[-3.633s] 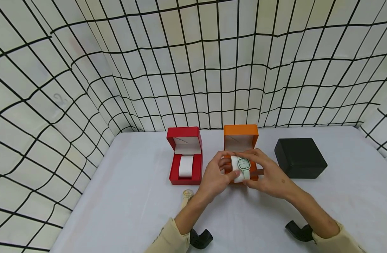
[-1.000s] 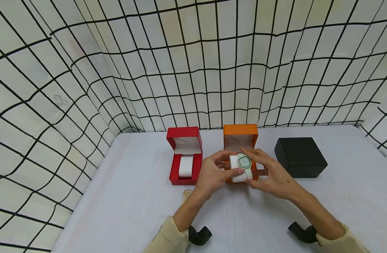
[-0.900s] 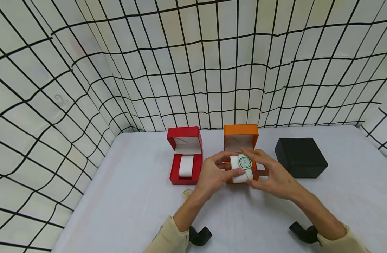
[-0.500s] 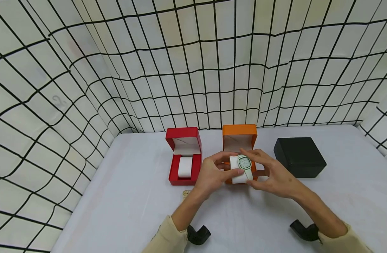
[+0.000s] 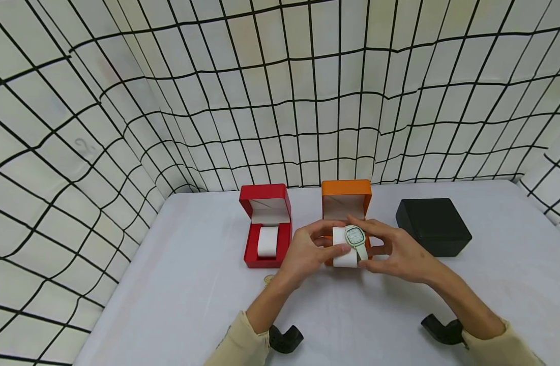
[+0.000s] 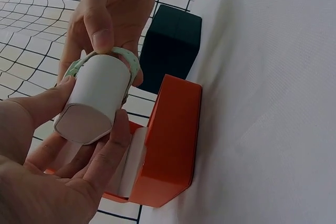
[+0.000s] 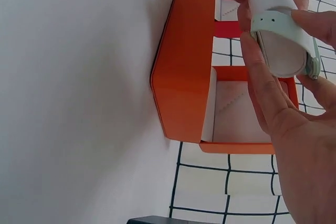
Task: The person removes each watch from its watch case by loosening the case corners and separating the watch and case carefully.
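Observation:
A pale green wristwatch (image 5: 355,236) loops round the right end of a white watch cushion (image 5: 344,258), its square face up and slightly tilted. My left hand (image 5: 304,254) grips the cushion's left part between thumb and fingers. With thumb and fingers, my right hand (image 5: 401,254) pinches the watch at its strap. In the left wrist view, the strap (image 6: 130,61) stands partly off the cushion's surface (image 6: 100,90). The right wrist view shows the holed strap (image 7: 281,24) near the cushion's end. Behind both hands stands the open orange watch box (image 5: 346,188), its lower part mostly hidden.
An open red box (image 5: 263,192) with a white cushion (image 5: 267,241) stands to the left. A closed black box (image 5: 433,218) is at the right. A gold-faced watch (image 5: 268,279) lies partly under my left forearm. Black curved pieces (image 5: 286,341) sit near both sleeves. Black netting surrounds the white table.
On the cushion, the watch has shifted a little to the right and tilted, so more white shows at its left. Both hands keep their holds; the boxes stay put.

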The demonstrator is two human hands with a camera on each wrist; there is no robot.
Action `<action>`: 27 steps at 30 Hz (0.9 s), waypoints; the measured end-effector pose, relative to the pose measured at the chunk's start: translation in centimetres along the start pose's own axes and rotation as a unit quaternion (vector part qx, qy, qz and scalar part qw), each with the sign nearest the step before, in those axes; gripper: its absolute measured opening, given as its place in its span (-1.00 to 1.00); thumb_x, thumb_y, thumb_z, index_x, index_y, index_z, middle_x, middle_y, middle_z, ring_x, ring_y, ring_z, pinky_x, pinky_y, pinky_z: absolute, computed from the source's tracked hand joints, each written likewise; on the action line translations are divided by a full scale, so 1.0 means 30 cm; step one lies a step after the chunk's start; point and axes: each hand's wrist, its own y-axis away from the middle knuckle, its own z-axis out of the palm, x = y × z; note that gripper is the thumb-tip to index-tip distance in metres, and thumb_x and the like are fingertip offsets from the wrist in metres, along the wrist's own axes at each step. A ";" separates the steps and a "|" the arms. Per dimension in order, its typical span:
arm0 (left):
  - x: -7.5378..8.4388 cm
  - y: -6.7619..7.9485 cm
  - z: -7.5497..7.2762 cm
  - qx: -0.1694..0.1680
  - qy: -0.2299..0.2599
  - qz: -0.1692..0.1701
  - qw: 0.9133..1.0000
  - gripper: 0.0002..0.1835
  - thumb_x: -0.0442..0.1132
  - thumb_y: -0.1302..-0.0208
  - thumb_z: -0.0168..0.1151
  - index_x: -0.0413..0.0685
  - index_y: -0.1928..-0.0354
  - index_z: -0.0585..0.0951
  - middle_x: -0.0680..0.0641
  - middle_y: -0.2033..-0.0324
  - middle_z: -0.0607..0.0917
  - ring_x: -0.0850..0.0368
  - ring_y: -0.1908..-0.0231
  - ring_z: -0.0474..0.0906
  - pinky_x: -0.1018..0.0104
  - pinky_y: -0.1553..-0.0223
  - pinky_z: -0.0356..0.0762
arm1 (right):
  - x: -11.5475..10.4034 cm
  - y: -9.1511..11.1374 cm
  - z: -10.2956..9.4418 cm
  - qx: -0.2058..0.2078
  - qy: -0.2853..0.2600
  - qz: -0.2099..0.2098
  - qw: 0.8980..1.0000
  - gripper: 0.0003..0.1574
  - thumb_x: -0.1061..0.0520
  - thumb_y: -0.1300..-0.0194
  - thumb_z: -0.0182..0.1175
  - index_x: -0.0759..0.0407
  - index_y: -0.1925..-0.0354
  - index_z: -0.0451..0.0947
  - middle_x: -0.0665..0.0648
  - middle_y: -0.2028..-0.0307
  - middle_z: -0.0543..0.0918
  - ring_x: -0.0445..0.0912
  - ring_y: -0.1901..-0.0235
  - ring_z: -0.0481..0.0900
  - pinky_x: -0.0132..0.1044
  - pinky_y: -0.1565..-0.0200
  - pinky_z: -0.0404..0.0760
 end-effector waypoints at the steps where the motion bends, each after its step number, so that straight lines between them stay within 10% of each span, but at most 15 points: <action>1: 0.000 0.000 -0.001 -0.003 0.002 0.000 1.000 -0.56 -0.20 -0.21 0.56 0.29 -0.13 0.72 -0.02 -0.02 0.72 0.11 0.12 0.73 0.28 0.37 0.61 | 0.001 0.001 -0.002 0.000 0.002 0.003 1.000 0.12 0.22 -0.19 0.53 0.08 -0.60 0.22 0.26 -0.52 0.33 0.21 -0.37 0.47 -0.21 -0.08 0.76; 11: 0.005 0.004 0.013 0.010 0.016 0.006 1.000 -0.55 -0.20 -0.26 0.51 0.27 -0.19 0.70 -0.04 -0.08 0.74 0.09 0.02 0.74 0.36 0.19 0.66 | 0.000 0.002 -0.009 0.019 -0.001 -0.005 1.000 -0.13 0.18 -0.37 0.39 0.08 -0.55 0.30 0.20 -0.48 0.42 -0.43 -0.24 0.49 -0.39 -0.14 0.69; 27: 0.001 -0.003 0.042 0.030 0.032 0.014 0.999 -0.54 -0.20 -0.33 0.45 0.12 -0.24 0.62 -0.10 -0.15 0.71 0.09 0.02 0.72 0.40 0.09 0.71 | -0.001 0.001 0.006 0.127 0.026 0.016 0.991 -0.35 0.13 -0.47 0.29 0.01 -0.46 0.44 0.13 -0.41 0.54 -0.44 -0.17 0.54 -0.56 -0.09 0.63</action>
